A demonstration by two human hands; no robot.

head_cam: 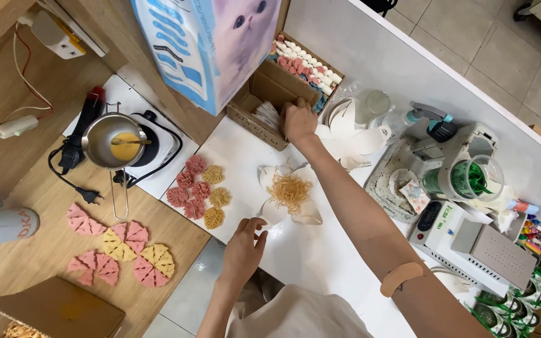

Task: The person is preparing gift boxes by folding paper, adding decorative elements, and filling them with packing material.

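- Head view, centre of the frame: my right hand (pixel 299 121) reaches up into the open cardboard box (pixel 259 103), fingers curled down onto the bundle of white strips (pixel 269 115) inside; whether they have pinched any I cannot tell, my knuckles hide the tips
- Lower centre: my left hand (pixel 245 245) rests at the near edge of the white petal flower (pixel 289 194), thumb and fingertips loosely together on the lowest petal, gripping nothing firmly
- The flower lies mid-frame on the white table (pixel 320 263), a tuft of tan shredded fibre (pixel 290 189) heaped on its centre; I judge a nudge from my left hand could scatter that loose tuft
- My right forearm passes just beside the stacked white petals (pixel 352 141) and the clear cup (pixel 374 105) at upper right; drawing back carelessly might sweep them off
- Left of centre, the small metal pot (pixel 111 141) of yellow liquid sits on a burner (pixel 151 144), its long handle pointing toward me; I judge a snagged sleeve could tip it over the pink and yellow rosettes (pixel 196 191)
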